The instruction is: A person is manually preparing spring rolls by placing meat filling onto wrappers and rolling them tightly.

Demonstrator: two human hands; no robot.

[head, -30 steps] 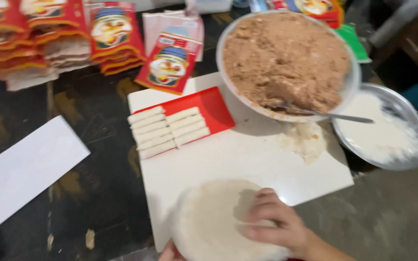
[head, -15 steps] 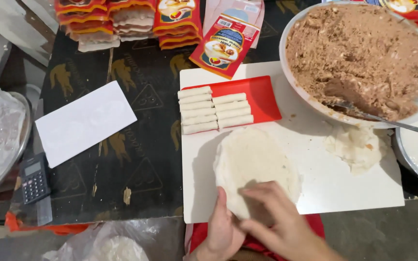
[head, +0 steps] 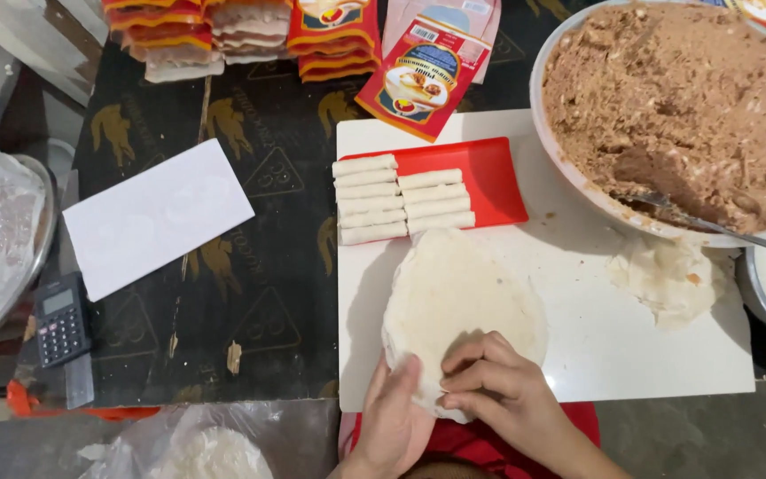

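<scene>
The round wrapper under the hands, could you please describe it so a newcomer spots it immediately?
Find the white cutting board. At its near edge, below the red tray of rolled sticks, lies the round wrapper. Unlike the crumpled wrapper nearby, it lies flat, with both hands on it.

A dark patterned table (head: 250, 293) stands over grey floor (head: 720, 435).

Open white board (head: 578, 346) lies at centre right of the frame, between the wrapper (head: 463, 302) and the crumpled scrap (head: 667, 279) — a hand could pass there. Upper centre is blocked by the red tray (head: 489, 177) of rolls (head: 401, 200). The big bowl (head: 550, 133) of filling fills the upper right, its spoon (head: 720, 226) jutting over the board's right edge. On the left the dark table (head: 285, 293) is bare between the white card (head: 157, 217) and the board — with packets (head: 330, 35) crowding the top edge.
</scene>
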